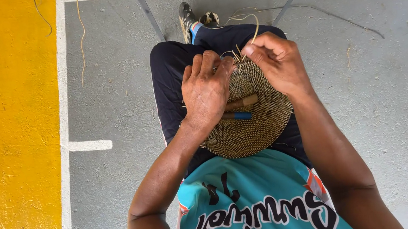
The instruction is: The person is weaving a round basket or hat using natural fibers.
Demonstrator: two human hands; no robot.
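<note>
A teal jersey (257, 202) with dark lettering fills the bottom centre of the frame, and both forearms run up from it toward the middle. There a round woven disc (252, 118) of tan fibre lies on the person's lap, over dark trousers (171, 82). The left hand (206, 90) lies spread across the disc's left half, fingers curled over its upper rim and pressing the work down. The right hand (275, 60) is closed in a pinch on a thin pale strand (254, 26) just above the upper edge, the strand looping up toward the top of the frame. The two hands nearly meet at the rim. Two short sticks (240, 108), one plain and one with a blue end, lie across the disc's centre under the left palm. Loose fibres (81, 36) trail on the grey floor (397, 105) in the upper left, beside a yellow painted area (6, 130).

This looks like a stitch at the rim: the strand seems ready to be drawn snug, which would call for a steady hold from the left hand.
</note>
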